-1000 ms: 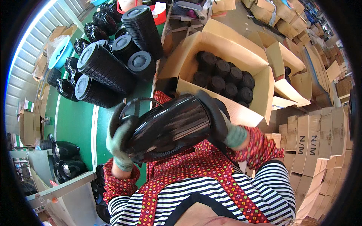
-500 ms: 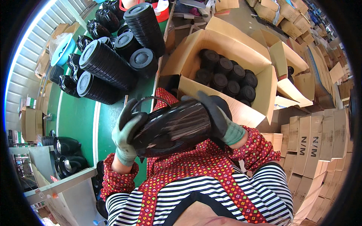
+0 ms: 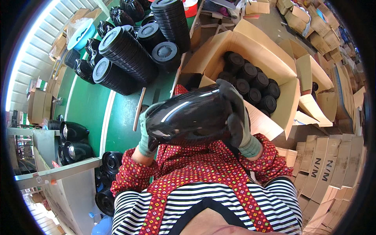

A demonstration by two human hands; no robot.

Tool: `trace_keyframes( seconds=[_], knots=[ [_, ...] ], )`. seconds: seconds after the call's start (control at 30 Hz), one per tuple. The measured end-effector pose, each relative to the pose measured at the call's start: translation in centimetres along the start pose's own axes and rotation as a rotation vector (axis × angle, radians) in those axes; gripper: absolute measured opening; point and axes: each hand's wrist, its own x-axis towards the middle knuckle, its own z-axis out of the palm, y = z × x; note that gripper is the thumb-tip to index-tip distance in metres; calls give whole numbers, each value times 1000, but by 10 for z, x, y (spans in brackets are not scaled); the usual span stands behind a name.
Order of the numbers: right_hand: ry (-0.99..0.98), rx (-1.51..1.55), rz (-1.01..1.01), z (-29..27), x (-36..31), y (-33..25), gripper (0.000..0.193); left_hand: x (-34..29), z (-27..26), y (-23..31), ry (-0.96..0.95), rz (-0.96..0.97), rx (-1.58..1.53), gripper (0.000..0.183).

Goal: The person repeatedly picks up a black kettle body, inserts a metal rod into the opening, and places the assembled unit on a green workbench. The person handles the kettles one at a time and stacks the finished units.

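A glossy black, jug-like shell lies sideways between my hands, above my lap. My left hand, in a pale green glove with dark fingers, is closed on its left end. Most of those fingers are hidden behind the shell. Around the right end wraps my right hand, gloved the same way, its dark fingers bent over the edge. Light streaks shine along the shell's smooth upper side.
Tall stacks of black round parts stand on the green table with more glossy shells. An open carton at the right holds several black cylindrical pieces. Flat cartons are piled at far right. A blue basin sits at the back left.
The shell has been turned in my hands, and the thin curved loop at its upper left is out of sight. My right hand has wrapped further round the right end.
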Motion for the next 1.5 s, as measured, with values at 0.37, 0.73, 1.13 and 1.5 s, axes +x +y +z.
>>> trace_keyframes(
  seconds=[0.37, 0.73, 1.13, 1.5],
  knots=[
    [-287, -209, 366, -82, 30, 70, 40, -37, 69, -30, 104, -431, -198, 57],
    [-1165, -744, 385, -36, 74, 148, 37, -60, -87, -72, 260, -475, 963, 91],
    [-383, -837, -253, -5, 100, 86, 49, 31, -33, 43, 84, -711, 29, 57],
    [-345, -10, 160, -30, 85, 144, 30, 156, 3, 73, -470, 173, 222, 71]
  ],
)
